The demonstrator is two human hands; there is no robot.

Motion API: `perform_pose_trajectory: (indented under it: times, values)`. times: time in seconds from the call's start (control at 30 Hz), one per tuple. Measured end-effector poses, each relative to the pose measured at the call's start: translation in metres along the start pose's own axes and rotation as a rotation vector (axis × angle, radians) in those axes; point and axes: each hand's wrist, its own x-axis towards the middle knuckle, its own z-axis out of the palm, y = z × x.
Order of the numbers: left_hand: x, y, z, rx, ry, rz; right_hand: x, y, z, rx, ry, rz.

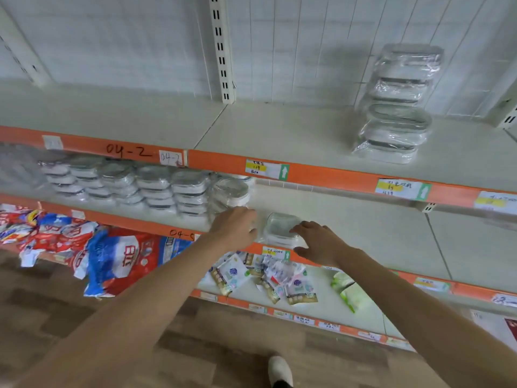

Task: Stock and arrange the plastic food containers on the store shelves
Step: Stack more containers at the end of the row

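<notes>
Near the middle of the frame, the fingers of the left hand (235, 226) curl against the left side of a small clear container (281, 228) wrapped in plastic. It looks like they touch it, but the picture is too blurry to tell if they grip it. The fingers of the right hand (316, 242) are spread apart and a little bent, with the tips on the right side of the same container. The container sits on the middle shelf (349, 231), close to its front edge, between the two hands.

Just to the left of the hands, stacks of containers (156, 186) stand in rows on that same shelf, filling its left part. In the upper right of the frame, one tall stack (397, 107) of wrapped containers stands on the top shelf (251, 130). Orange strips with price tags (265, 169) run along the shelf fronts.

Below the hands, small packets (268, 275) lie on the lower shelf. At the lower left, red and blue bags (112, 259) hang over an edge. A white shoe (279, 369) shows on the wooden floor at the bottom.
</notes>
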Motion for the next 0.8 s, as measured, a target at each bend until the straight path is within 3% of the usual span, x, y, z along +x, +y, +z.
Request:
perform_pose_trajectory:
  times: [0.27, 0.53, 0.8]
  values:
    - [0.021, -0.006, 0.097, -0.136, -0.125, -0.073, 0.042, 0.034, 0.084, 0.153, -0.089, 0.097]
    - [0.052, -0.015, 0.149, -0.172, -0.072, -0.133, 0.119, 0.057, 0.115, 0.122, 0.073, 0.160]
    - [0.074, -0.019, 0.168, -0.161, -0.117, -0.158, 0.155, 0.071, 0.135, 0.085, 0.142, 0.290]
